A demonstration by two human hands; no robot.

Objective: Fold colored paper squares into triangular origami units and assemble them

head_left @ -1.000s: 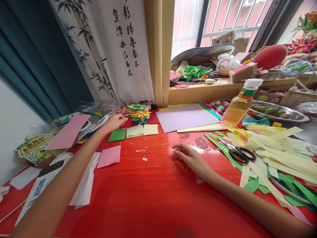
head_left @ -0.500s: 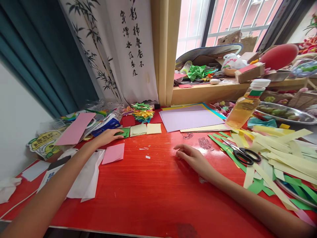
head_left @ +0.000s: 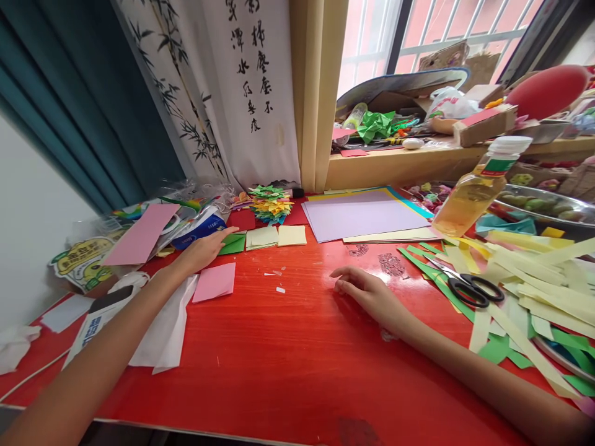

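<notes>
My left hand (head_left: 207,249) reaches to the green paper stack (head_left: 233,243), its fingers stretched out at the stack's left edge. Right of the green sheets lie two pale yellow stacks, one (head_left: 261,238) beside the other (head_left: 292,235). A pink square stack (head_left: 214,282) sits just below my left hand. My right hand (head_left: 360,286) rests on the red table (head_left: 279,353) with loosely curled, parted fingers and nothing in it. Behind the stacks stands a folded-paper piece (head_left: 270,204) in green, yellow and blue.
Large lilac sheets (head_left: 362,214) lie at the back. Further right are a bottle (head_left: 478,189), black-handled scissors (head_left: 469,288), paper strips (head_left: 534,266) and a metal bowl (head_left: 553,201). A tissue pack (head_left: 199,232) and long pink paper (head_left: 142,235) are at the left.
The fingers of my left hand have lifted and straightened, and the hand has shifted slightly left off the green stack. My right hand keeps its pose. The view has tilted a little.
</notes>
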